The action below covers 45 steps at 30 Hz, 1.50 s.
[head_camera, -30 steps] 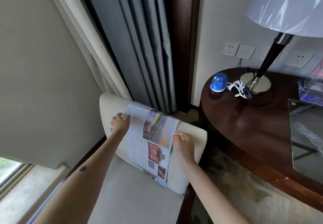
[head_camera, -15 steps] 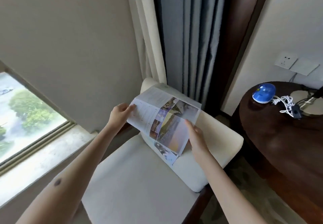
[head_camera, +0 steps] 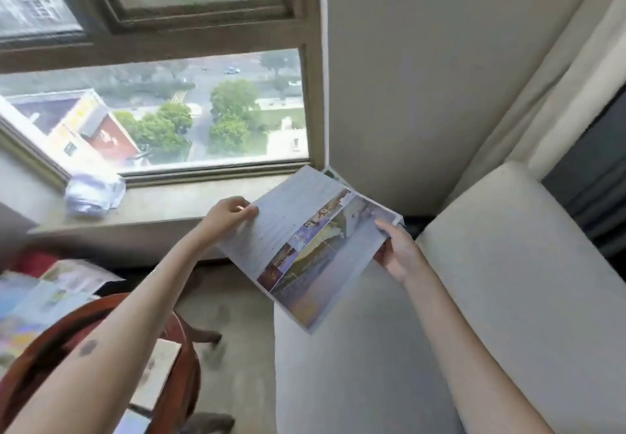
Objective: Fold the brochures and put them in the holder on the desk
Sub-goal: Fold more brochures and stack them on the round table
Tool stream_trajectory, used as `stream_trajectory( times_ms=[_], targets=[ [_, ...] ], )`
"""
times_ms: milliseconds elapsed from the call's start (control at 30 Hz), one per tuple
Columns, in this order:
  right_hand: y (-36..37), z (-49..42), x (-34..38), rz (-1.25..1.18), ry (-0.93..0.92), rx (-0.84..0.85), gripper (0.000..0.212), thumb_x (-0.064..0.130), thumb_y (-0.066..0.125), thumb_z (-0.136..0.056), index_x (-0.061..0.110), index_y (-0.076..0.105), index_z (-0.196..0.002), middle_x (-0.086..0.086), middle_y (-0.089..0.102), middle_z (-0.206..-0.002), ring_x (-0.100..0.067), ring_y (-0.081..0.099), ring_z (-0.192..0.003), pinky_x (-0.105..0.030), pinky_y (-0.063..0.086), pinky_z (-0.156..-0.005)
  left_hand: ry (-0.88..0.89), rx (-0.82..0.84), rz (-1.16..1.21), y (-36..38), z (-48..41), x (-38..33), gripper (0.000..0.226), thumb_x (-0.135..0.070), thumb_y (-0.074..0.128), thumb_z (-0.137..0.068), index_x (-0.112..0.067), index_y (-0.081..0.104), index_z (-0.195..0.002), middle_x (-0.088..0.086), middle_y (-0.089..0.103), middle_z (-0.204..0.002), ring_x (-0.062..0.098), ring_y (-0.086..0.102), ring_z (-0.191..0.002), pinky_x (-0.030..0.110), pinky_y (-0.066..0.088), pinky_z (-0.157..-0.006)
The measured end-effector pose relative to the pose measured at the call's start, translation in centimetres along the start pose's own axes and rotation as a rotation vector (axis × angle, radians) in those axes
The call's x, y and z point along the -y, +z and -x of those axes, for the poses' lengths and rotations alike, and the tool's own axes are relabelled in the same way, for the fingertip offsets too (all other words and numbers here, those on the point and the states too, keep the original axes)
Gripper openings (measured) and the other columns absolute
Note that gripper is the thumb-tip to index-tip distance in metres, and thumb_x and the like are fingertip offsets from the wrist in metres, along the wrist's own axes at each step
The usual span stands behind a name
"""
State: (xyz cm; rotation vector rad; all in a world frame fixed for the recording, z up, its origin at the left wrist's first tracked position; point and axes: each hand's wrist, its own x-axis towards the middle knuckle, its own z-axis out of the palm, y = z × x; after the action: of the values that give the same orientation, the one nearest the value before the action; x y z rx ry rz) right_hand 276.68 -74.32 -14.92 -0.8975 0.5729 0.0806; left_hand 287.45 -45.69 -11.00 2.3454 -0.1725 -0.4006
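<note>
Centre frame: glossy printed paper brochure (head_camera: 306, 250) held in air above cream upholstered chair (head_camera: 508, 281). Left hand (head_camera: 225, 218) and right hand (head_camera: 398, 254) pinch opposite edges. Step: folding. Next: crease panels; holder not visible.

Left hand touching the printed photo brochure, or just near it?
Touching. Head view shows the left hand pinching the left edge of the printed photo brochure, with no gap at the paper.
</note>
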Motion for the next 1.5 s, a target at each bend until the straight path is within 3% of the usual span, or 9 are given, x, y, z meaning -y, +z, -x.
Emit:
stream_trajectory(
  times_ms=[133, 233, 367, 600, 800, 967, 1100, 1267, 1500],
  targets=[
    [7.3, 1.2, -3.1, 0.081, 0.019, 0.278, 0.02, 0.009, 0.049, -0.087, 0.011, 0.06, -0.103, -0.005, 0.064, -0.093, -0.019, 0.057, -0.09, -0.027, 0.043, -0.079, -0.108, -0.039, 0.115, -6.0, 5.0, 7.9, 0.026, -0.036, 0.055, -0.092, -0.014, 0.065, -0.101, -0.001, 0.064, -0.102, 0.015, 0.056, -0.094, 0.028, 0.039, -0.076],
    [11.4, 2.3, -4.9, 0.034, 0.058, 0.449, 0.017, 0.028, 0.049, -0.085, 0.017, 0.06, -0.092, 0.0, 0.067, -0.088, -0.016, 0.06, -0.084, -0.028, 0.045, -0.076, -0.138, -0.124, 0.218, -9.8, 9.5, 12.8, 0.023, -0.038, 0.056, -0.091, -0.018, 0.065, -0.098, -0.007, 0.065, -0.096, 0.008, 0.058, -0.089, 0.026, 0.042, -0.075],
    [16.2, 3.7, -8.1, 0.089, 0.153, 0.509, 0.046, 0.053, 0.035, -0.091, 0.023, 0.067, -0.102, -0.004, 0.067, -0.098, -0.02, 0.06, -0.086, -0.036, 0.041, -0.083, -0.196, -0.095, 0.213, -13.0, 14.0, 18.6, 0.017, -0.033, 0.056, -0.092, -0.02, 0.066, -0.097, -0.007, 0.064, -0.096, 0.006, 0.058, -0.089, 0.022, 0.042, -0.072],
    [22.7, 7.9, -15.4, 0.241, 0.197, 0.791, 0.04, 0.021, 0.053, -0.081, 0.017, 0.058, -0.121, -0.003, 0.067, -0.113, -0.016, 0.064, -0.099, -0.029, 0.053, -0.079, -0.298, -0.135, 0.323, -15.3, 17.6, 26.3, 0.019, -0.026, 0.058, -0.091, -0.015, 0.066, -0.103, -0.002, 0.065, -0.101, 0.011, 0.057, -0.093, 0.023, 0.043, -0.077],
    [24.2, 10.1, -19.0, 0.315, 0.308, 0.866, 0.054, 0.032, 0.084, -0.048, 0.013, 0.073, -0.098, -0.004, 0.072, -0.095, -0.017, 0.068, -0.082, -0.025, 0.055, -0.066, -0.176, 0.002, 0.715, -17.8, 20.9, 31.1, 0.014, -0.024, 0.07, -0.078, -0.019, 0.068, -0.091, 0.0, 0.071, -0.1, 0.011, 0.066, -0.096, 0.016, 0.051, -0.077],
    [25.5, 11.7, -20.3, 0.771, 0.358, 0.866, 0.036, 0.016, 0.067, -0.064, 0.009, 0.06, -0.099, 0.003, 0.067, -0.083, -0.009, 0.062, -0.07, -0.02, 0.047, -0.06, -0.151, -0.229, 0.57, -18.1, 21.3, 32.4, 0.011, -0.012, 0.067, -0.083, -0.012, 0.068, -0.095, 0.005, 0.071, -0.097, 0.015, 0.066, -0.093, 0.032, 0.049, -0.088],
    [26.8, 12.4, -21.5, 1.138, 0.369, 0.988, 0.008, 0.019, 0.071, -0.078, 0.019, 0.063, -0.078, 0.011, 0.062, -0.071, -0.005, 0.053, -0.063, -0.018, 0.042, -0.059, -0.1, -0.253, 0.6, -19.0, 21.9, 30.6, 0.012, -0.004, 0.064, -0.073, -0.015, 0.067, -0.079, -0.019, 0.066, -0.064, -0.007, 0.059, -0.057, 0.01, 0.045, -0.052],
    [26.2, 11.7, -24.5, 1.311, 0.27, 0.669, 0.014, 0.019, 0.069, -0.083, 0.02, 0.062, -0.095, 0.007, 0.064, -0.084, 0.0, 0.056, -0.063, -0.012, 0.043, -0.055, -0.073, -0.104, 0.609, -20.8, 21.8, 30.3, 0.018, -0.007, 0.056, -0.092, 0.0, 0.06, -0.108, 0.008, 0.068, -0.097, 0.013, 0.064, -0.082, 0.02, 0.05, -0.067],
    [25.5, 10.3, -26.8, 1.194, 0.104, 0.399, 0.01, 0.012, 0.065, -0.085, 0.011, 0.062, -0.095, 0.002, 0.064, -0.078, -0.008, 0.056, -0.064, -0.013, 0.043, -0.051, -0.099, 0.071, 0.785, -19.6, 21.5, 30.2, 0.03, -0.032, 0.043, -0.098, -0.012, 0.06, -0.114, 0.004, 0.067, -0.109, 0.02, 0.062, -0.1, 0.034, 0.043, -0.088]
  ],
)
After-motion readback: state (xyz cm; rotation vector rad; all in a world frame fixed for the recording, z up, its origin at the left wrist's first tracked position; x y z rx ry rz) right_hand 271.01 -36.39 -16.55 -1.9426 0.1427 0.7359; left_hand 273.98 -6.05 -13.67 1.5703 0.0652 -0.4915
